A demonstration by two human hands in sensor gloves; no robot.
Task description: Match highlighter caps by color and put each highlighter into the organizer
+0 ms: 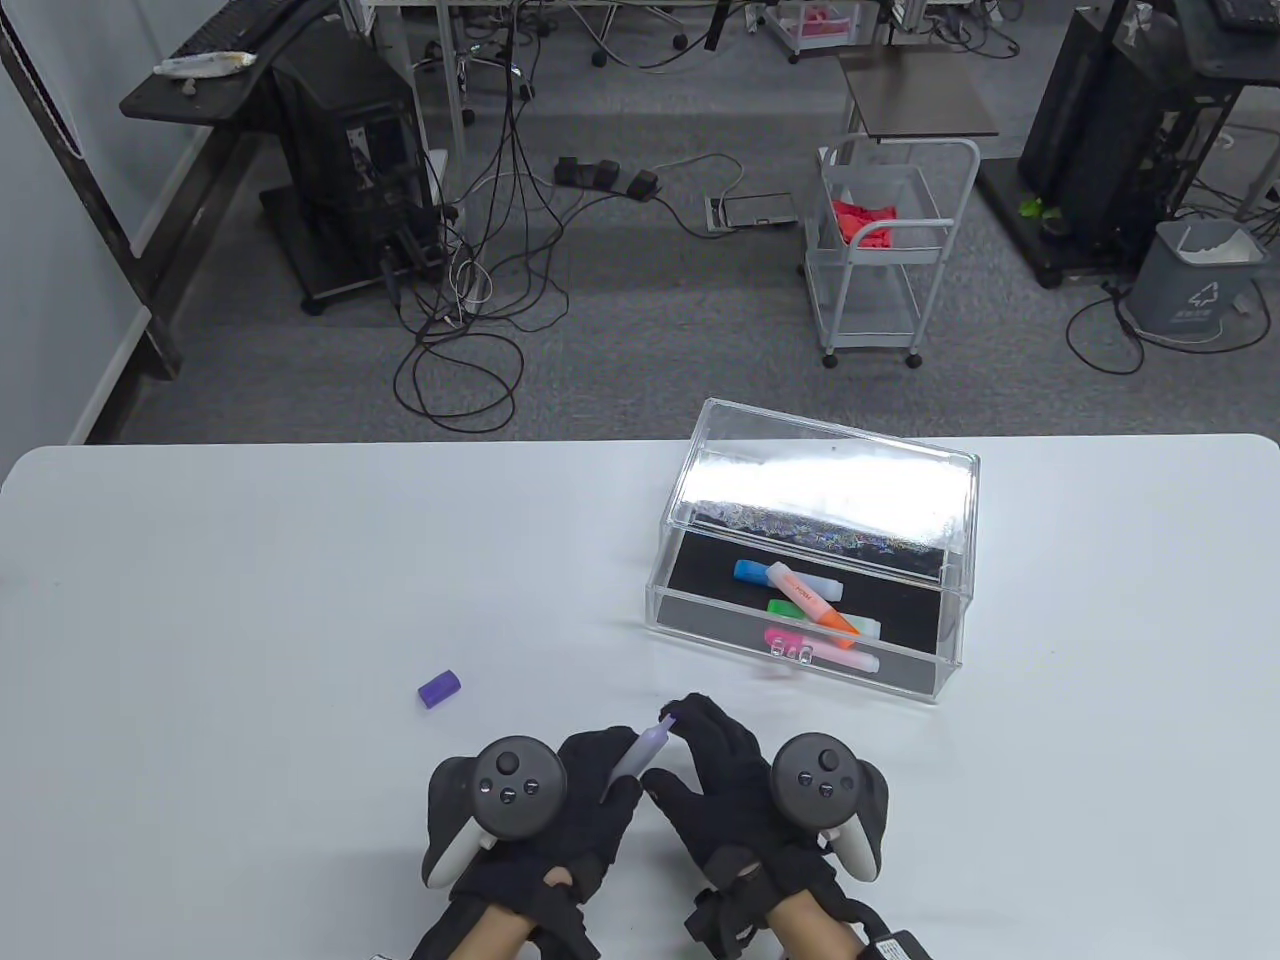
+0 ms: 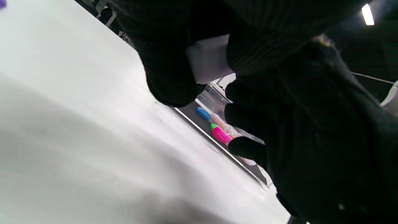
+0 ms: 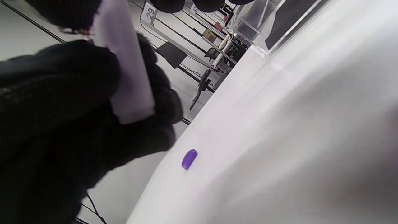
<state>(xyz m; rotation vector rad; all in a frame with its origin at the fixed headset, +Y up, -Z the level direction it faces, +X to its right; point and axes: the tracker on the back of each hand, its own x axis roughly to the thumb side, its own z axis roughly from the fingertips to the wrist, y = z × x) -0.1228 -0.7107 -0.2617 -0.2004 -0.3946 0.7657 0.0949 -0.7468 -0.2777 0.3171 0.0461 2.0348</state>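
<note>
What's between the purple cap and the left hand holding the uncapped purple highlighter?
Nothing. In the table view, only bare white table separates the purple cap from the left hand, which grips the purple highlighter. The right wrist view agrees.

Plenty of bare table (image 1: 250, 560) on the left, only the purple cap (image 1: 438, 689) lying out there well apart from both hands. On the right the clear organizer (image 1: 815, 540) is the big obstacle: its raised lid covers the back half, so you can only reach in from the front, over the low front wall.
</note>
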